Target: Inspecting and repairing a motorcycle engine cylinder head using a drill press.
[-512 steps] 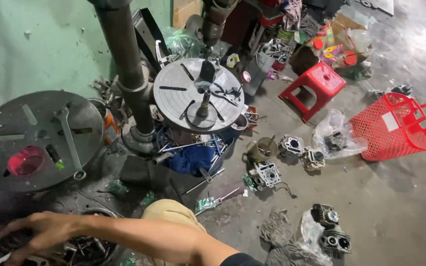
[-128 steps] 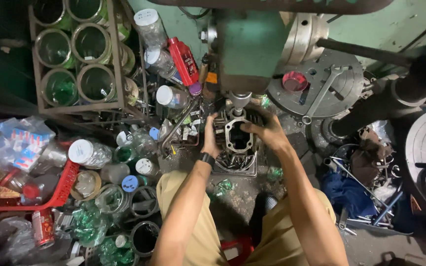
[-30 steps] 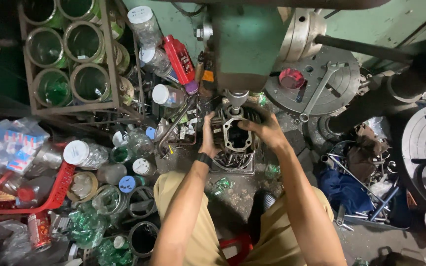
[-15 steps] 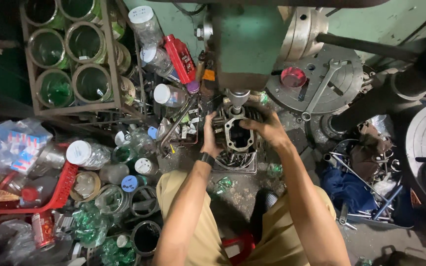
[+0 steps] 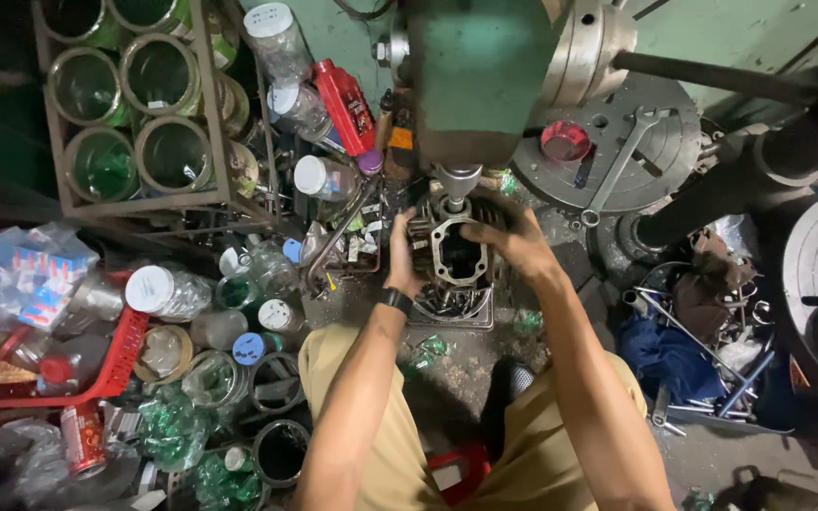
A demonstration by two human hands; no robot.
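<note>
Under the green drill head (image 5: 481, 76), a metal engine cylinder (image 5: 459, 254) sits on the machine's small table, its bore facing up beneath the spindle. Left hand (image 5: 401, 254) wraps closed around its left side; right hand (image 5: 515, 238) curls over its right edge, both apparently steadying it square to the spindle. Fingertips on the far side are hidden, and the clamp or base below is hard to make out among the metal shavings.
</note>
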